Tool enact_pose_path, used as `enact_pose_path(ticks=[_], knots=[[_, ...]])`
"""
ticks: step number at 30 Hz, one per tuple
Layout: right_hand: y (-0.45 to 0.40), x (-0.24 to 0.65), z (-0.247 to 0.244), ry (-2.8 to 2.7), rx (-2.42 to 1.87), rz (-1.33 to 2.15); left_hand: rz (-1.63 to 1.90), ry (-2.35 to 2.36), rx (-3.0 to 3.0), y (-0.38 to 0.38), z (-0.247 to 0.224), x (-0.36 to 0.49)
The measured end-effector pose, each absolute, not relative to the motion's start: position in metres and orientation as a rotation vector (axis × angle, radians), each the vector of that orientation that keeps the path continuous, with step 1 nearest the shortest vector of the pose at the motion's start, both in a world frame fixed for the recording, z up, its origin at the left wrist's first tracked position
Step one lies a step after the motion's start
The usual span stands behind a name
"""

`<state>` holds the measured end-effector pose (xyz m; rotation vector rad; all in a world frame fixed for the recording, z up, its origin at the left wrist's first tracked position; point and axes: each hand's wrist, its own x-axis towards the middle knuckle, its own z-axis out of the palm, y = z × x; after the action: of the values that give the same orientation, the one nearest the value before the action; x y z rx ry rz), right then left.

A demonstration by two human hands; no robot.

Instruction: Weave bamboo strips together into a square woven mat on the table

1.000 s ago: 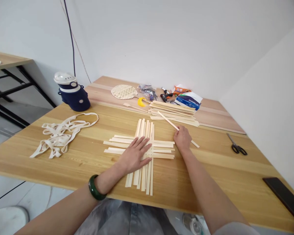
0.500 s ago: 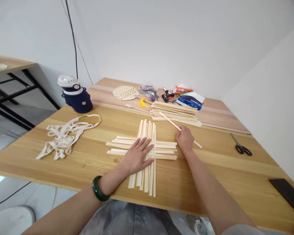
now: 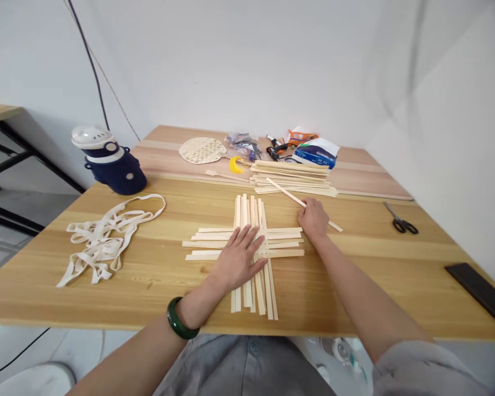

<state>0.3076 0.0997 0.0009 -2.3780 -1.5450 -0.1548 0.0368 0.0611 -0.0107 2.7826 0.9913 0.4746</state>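
Pale flat strips cross each other in a woven cross on the wooden table. My left hand, with a green bangle at the wrist, lies flat over the middle of the weave, fingers spread; it hides part of the crossing. To the right of the weave, my right hand is closed round one loose strip, which slants from upper left to lower right. Behind it lies a pile of strips. A round woven fan rests farther back on the left.
White cloth tape lies tangled at the left, below a blue bottle. Scissors and a black flat object are at the right. Behind the pile are a blue packet, a glue gun and a yellow crescent.
The view has shifted and turned slightly. The woven strips have turned a little on the table under my left hand. My right hand still grips the loose strip.
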Motion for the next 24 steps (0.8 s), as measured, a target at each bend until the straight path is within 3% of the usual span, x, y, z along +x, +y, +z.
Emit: enact_pose_path(ticks=[24], knots=[[0.100, 0.314, -0.006, -1.570, -2.217, -0.333, 0.586, 0.996, 2.720, 0.059, -0.008, 0.038]])
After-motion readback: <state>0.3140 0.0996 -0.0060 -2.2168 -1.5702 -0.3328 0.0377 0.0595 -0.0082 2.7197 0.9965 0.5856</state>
